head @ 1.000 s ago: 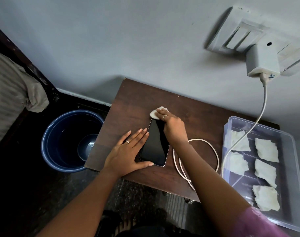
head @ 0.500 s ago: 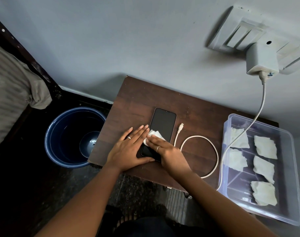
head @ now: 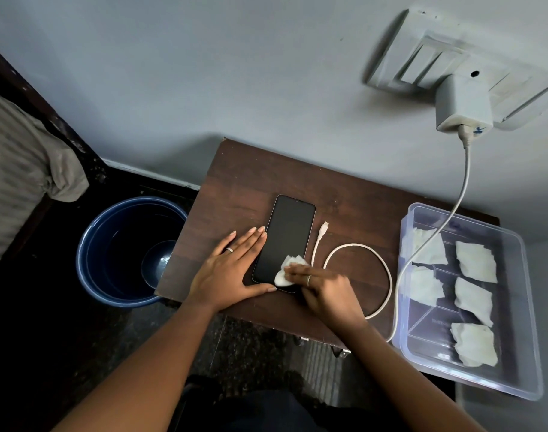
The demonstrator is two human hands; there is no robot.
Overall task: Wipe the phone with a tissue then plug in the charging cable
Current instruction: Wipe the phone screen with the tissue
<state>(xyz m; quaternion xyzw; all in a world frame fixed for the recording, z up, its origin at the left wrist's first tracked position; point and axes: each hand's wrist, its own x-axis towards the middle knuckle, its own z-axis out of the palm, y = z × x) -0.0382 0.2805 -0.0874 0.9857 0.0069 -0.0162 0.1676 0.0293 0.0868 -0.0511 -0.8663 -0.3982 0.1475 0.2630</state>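
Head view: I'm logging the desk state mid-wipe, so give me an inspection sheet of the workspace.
Surface: dark wooden table, against the wall.
Job's things: phone flat, screen dark; tissue on its near right corner.
Clutter: clear tray holding six folded tissues.
Hands: left hand flat, steadying the phone's left edge; right hand pressing the tissue.
Cables: charging cable looped on the table, plug free beside the phone; charger in the wall socket.
Surroundings: blue bucket on the floor, bedding at left.
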